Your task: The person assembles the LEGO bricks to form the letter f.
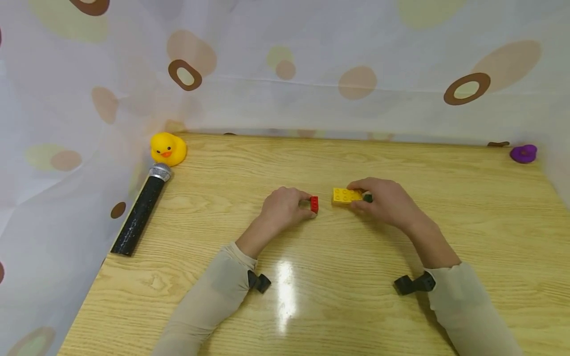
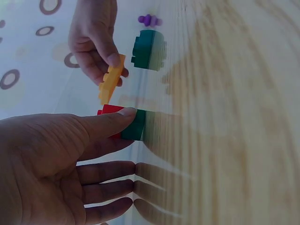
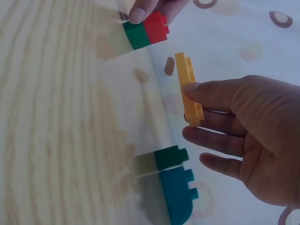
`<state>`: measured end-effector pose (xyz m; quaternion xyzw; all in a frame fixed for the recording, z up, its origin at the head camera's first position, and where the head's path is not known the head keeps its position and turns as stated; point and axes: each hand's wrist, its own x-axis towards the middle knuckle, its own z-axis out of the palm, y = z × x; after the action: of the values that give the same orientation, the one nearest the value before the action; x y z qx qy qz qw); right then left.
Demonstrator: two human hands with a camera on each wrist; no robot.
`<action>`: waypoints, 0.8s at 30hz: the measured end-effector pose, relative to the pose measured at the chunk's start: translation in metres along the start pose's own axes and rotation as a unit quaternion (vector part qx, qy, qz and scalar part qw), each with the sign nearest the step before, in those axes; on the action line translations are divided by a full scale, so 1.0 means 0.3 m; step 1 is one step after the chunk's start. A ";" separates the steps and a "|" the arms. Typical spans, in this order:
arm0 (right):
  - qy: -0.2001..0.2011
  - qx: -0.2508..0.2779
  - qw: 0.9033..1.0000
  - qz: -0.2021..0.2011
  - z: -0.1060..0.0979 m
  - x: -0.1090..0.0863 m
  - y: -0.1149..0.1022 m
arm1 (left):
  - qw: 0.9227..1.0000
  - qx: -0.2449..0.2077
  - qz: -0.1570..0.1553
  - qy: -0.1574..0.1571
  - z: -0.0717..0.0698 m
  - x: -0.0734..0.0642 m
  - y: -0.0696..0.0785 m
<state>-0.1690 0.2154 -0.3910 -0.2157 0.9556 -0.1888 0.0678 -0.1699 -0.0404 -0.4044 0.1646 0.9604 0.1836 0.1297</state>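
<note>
My left hand [image 1: 282, 206] pinches a small red toy brick [image 1: 314, 204] from its two ends. In the right wrist view, this brick sits on top of a green brick [image 3: 136, 36], with the thumb across it close to the wooden tabletop. My right hand [image 1: 386, 200] holds a flat yellow brick [image 1: 342, 196] between thumb and fingers, its studs facing up, raised off the table just right of the red one. Below and beside that hand, a small green brick [image 3: 169, 158] and a teal brick with a rounded side [image 3: 177, 197] stand close together on the table.
A yellow rubber duck [image 1: 168, 149] sits at the back left, with a black microphone [image 1: 141, 212] lying in front of it. At the far right corner is a small purple duck [image 1: 523, 154]. Patterned curtain [image 1: 311, 64] encloses the table's back and sides.
</note>
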 end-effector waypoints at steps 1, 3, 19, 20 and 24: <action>0.004 0.001 1.000 -0.007 -0.001 0.001 -0.005 | 1.000 0.002 0.001 0.001 0.000 -0.001 0.000; 0.008 0.006 1.000 -0.020 -0.001 0.008 -0.017 | 1.000 0.005 0.001 0.002 0.000 -0.002 0.001; 0.007 0.058 0.996 -0.060 0.040 0.051 -0.111 | 1.000 -0.008 0.003 0.007 0.000 -0.003 -0.010; 0.008 0.056 0.997 -0.061 0.044 0.053 -0.110 | 1.000 -0.008 0.002 0.008 0.000 -0.003 -0.011; 0.012 0.050 0.996 -0.066 0.051 0.058 -0.111 | 1.000 -0.009 -0.003 0.008 0.000 -0.001 -0.012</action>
<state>-0.1686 0.1750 -0.3931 -0.2729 0.9293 -0.2428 0.0542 -0.1708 -0.0437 -0.4057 0.1586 0.9603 0.1931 0.1239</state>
